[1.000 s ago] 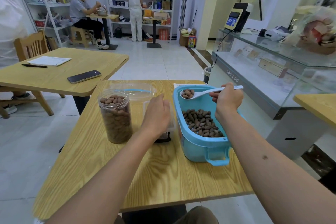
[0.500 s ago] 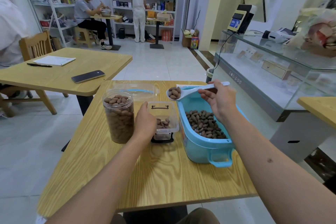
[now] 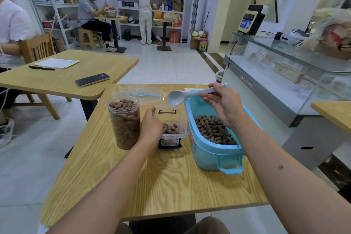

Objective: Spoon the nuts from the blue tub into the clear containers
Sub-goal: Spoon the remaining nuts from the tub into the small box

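Observation:
The blue tub point(image 3: 209, 153) stands at the right of the wooden table point(image 3: 171, 186), with brown nuts point(image 3: 214, 129) lying in it. Left of it sits a small clear box point(image 3: 180, 119) with black clips, holding a shallow layer of nuts. My left hand point(image 3: 152, 127) grips the box's left wall. My right hand point(image 3: 224, 104) pinches the handle of a white spoon point(image 3: 175, 97). The spoon's bowl is tipped on its side, empty, above the box's far edge. A tall clear jar point(image 3: 124, 121) filled with nuts stands left of the box.
A clear lid with a blue seal point(image 3: 146, 94) lies behind the jar. Close on the right runs a glass counter point(image 3: 284, 74). On the table to the left lie a phone point(image 3: 92, 79), a pen and paper. People sit and stand further back.
The spoon carried nuts from over the tub leftward to above the small box and tipped over. Its bowl is empty now and the box holds more nuts. My left hand stayed on the box.

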